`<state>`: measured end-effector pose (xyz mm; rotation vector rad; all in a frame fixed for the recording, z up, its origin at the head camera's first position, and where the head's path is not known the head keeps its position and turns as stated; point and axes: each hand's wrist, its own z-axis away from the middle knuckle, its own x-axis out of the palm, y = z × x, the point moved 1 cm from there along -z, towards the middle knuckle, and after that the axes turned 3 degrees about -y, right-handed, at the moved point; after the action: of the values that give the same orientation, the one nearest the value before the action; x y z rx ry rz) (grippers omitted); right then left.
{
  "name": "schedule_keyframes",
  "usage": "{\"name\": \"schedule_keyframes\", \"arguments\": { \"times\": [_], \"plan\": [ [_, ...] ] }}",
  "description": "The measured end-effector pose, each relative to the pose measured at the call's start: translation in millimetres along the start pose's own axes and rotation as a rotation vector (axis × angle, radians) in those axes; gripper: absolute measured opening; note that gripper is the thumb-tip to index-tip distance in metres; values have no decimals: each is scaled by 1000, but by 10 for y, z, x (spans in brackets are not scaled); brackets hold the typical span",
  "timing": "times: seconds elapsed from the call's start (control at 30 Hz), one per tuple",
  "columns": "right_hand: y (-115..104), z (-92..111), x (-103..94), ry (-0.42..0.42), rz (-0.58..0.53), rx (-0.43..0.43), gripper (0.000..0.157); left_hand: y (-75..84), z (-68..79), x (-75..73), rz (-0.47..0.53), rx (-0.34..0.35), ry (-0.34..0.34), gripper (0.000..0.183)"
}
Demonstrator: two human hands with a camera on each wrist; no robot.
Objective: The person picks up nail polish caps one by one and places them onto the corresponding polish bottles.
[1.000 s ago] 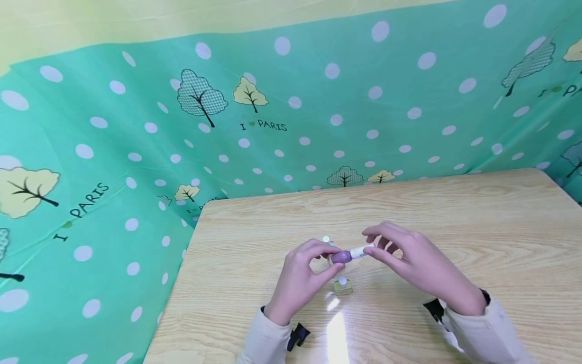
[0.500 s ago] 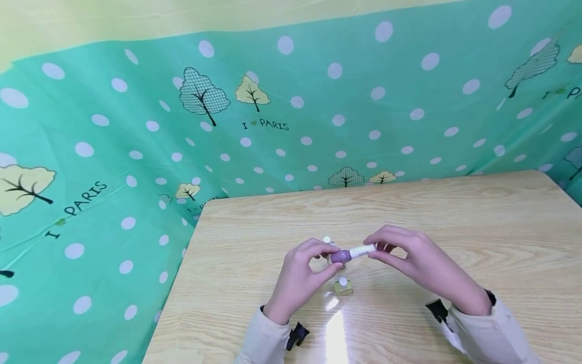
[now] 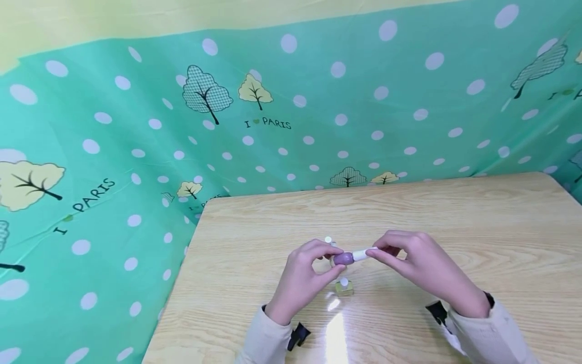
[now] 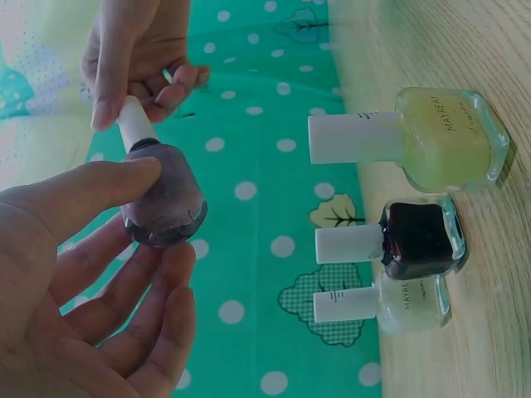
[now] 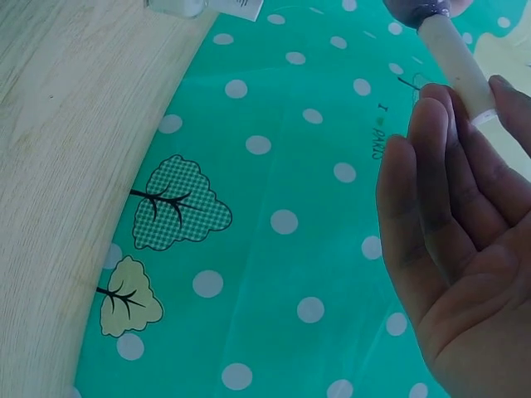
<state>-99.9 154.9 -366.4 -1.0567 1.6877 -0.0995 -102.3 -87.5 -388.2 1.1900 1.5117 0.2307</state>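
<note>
A purple nail polish bottle (image 3: 343,259) lies tilted in the air above the table, its white cap (image 3: 360,255) pointing right. My left hand (image 3: 301,278) holds the glass body between thumb and fingers. In the left wrist view the thumb presses the shoulder of the bottle (image 4: 170,199), with fingers underneath. My right hand (image 3: 418,260) pinches the far end of the cap between thumb and index finger. From the right wrist view, the cap (image 5: 460,70) is still joined to the bottle, and the other fingers extend beside it.
Three more nail polish bottles stand upright on the wooden table (image 3: 254,303): a yellow-green bottle (image 4: 452,141) nearest me, a dark bottle (image 4: 421,239) and a pale clear bottle (image 4: 411,304) behind it. A green dotted cloth (image 3: 273,91) hangs behind the table.
Half a second ago the right fingertips sat at the cap's end with more white showing; now they cover more of it. The left hand keeps its hold on the nail polish bottle.
</note>
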Motion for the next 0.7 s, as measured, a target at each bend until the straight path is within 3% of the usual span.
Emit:
{"name": "schedule_keyframes", "arguments": {
  "times": [0.2,0.33,0.5,0.7],
  "plan": [
    [4,3,-13,-9,-2,8,10,-6,-4,5,10,-16,4,22],
    [15,5,-45,-20,-13,8,21,-20,-18,14,25,-24,1,22],
    [33,-6,-44,-19,-27,-70,34,-28,-29,5,19,-30,6,22],
    [56,-21,7,0,-25,-135,31,-48,-21,-5,13,-30,-3,22]
  ]
}}
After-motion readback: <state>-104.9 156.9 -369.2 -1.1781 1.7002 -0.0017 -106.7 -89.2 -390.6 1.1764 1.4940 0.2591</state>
